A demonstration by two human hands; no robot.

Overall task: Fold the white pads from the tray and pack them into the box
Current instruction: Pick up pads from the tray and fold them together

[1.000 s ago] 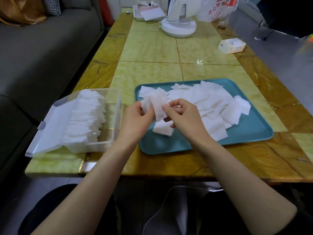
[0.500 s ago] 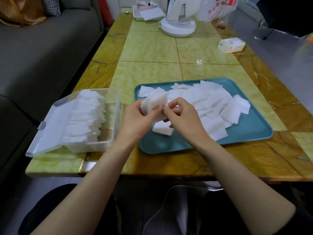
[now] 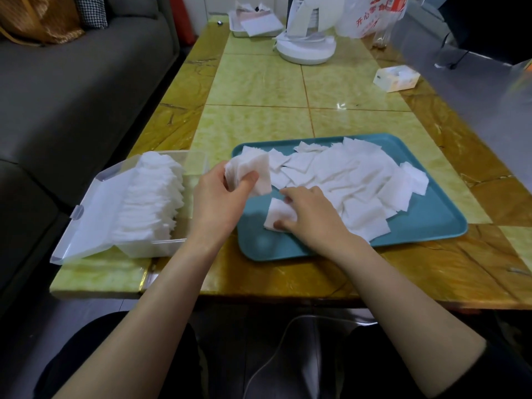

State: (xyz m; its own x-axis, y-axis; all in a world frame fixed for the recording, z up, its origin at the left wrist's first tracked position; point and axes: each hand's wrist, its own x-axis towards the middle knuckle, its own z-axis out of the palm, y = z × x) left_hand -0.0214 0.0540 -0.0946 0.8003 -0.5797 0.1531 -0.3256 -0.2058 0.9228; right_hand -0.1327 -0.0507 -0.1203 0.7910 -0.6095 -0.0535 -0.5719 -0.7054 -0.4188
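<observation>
Above near-left end of teal tray (image 3: 431,223): left grip (image 3: 218,197) pinching a folded pad (image 3: 254,171), bound for box (image 3: 158,247) just beside; right grip (image 3: 311,214) pinching next loose pad (image 3: 277,216) lying there, lift-and-fold probably to follow.

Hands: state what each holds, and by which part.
Left hand grips a folded pad by its lower left corner. Right hand pinches the near pad on the tray by its right edge.

White pads (image 3: 348,180), teal tray (image 3: 426,223), yellow-green marbled table (image 3: 259,82), grey sofa (image 3: 72,82).
</observation>
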